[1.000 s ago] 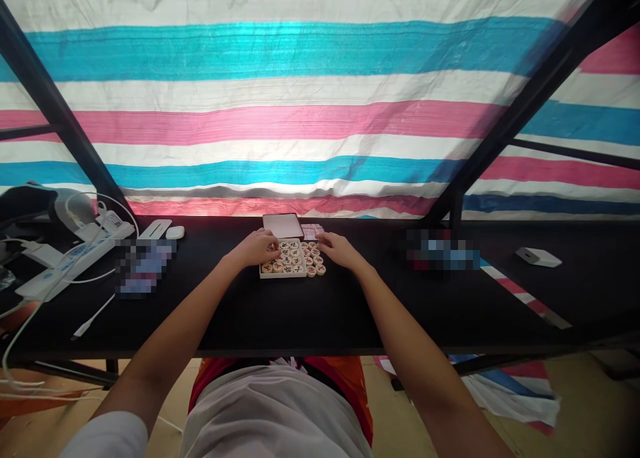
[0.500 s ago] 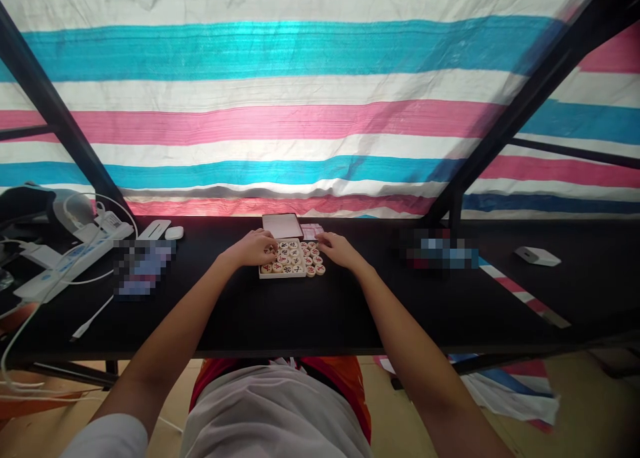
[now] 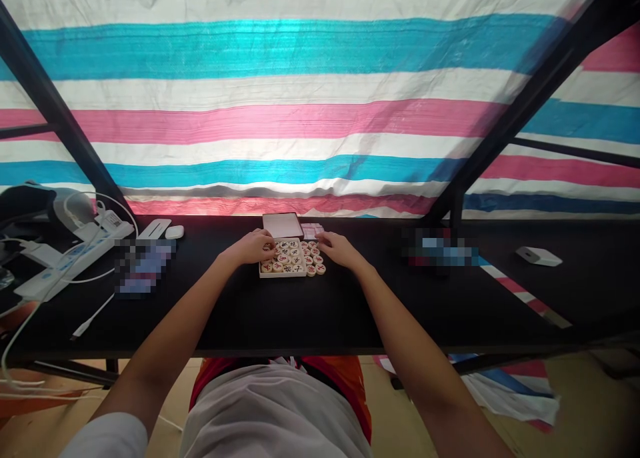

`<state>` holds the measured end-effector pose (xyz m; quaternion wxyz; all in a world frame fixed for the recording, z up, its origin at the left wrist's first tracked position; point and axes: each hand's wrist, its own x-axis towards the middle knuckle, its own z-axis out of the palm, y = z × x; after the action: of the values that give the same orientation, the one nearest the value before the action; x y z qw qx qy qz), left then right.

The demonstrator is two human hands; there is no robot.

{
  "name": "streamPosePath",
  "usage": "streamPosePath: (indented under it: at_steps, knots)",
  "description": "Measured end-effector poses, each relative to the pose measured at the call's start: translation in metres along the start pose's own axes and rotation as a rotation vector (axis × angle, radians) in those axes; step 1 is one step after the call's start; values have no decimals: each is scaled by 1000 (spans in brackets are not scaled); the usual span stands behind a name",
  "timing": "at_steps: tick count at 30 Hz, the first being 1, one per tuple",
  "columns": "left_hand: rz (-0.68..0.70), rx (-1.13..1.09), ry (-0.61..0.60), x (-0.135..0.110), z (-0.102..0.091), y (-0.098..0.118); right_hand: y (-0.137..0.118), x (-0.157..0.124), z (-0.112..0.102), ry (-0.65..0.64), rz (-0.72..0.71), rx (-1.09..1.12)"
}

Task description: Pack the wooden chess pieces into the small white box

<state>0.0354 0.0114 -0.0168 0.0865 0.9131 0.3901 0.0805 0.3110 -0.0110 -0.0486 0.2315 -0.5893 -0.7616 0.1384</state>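
A shallow box on the black table holds several round wooden chess pieces with red and black marks. A few more pieces lie beside it on the right. My left hand rests at the box's far left corner, fingers curled over the pieces. At the right side is my right hand, its fingers bent down onto the loose pieces. What either hand grips is too small to see. Just behind stand the box lid and a small pink packet.
A white power strip with cables, a white mouse and a white remote-like bar lie at the left. A small white device sits far right. Black frame posts rise on both sides before a striped tarpaulin.
Both hands stay at the box; the left hand's fingers shift slightly over the pieces. Nothing else moves.
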Motion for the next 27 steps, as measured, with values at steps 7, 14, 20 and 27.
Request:
streamPosePath:
  at_steps: [7,14,20,27]
  knots:
    - [41,14,33,1,5,-2,0,-1,0,13,-4,0]
    - [27,11,103,4,9,-1,7,2,5,68,-35,30]
    - [105,29,368,4,9,13,-11,-3,-2,327,-152,213]
    - [245,117,396,5,15,33,-39,-11,5,22,-242,355]
